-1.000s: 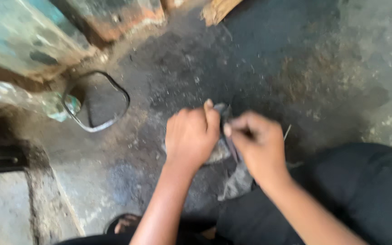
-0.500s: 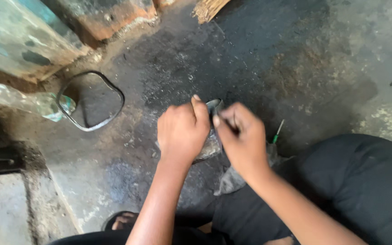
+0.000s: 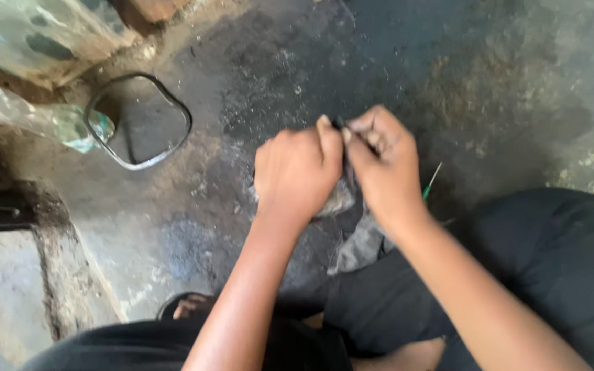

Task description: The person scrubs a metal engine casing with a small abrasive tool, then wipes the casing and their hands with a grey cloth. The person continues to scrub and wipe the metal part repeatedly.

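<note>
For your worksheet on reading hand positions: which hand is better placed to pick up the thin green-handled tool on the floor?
The right hand, probably. The green-handled tool lies on the dark floor just beside its wrist, while the left hand sits on the far side, gripping the grey rag and the small dark part both hands pinch.

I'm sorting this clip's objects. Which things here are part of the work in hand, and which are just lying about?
In hand:
- left hand and right hand, grip closed together on a small dark part
- grey rag beneath them

Lying about:
- bent rubber gasket loop
- clear plastic bottle
- thin green stick
- oily concrete floor
</note>
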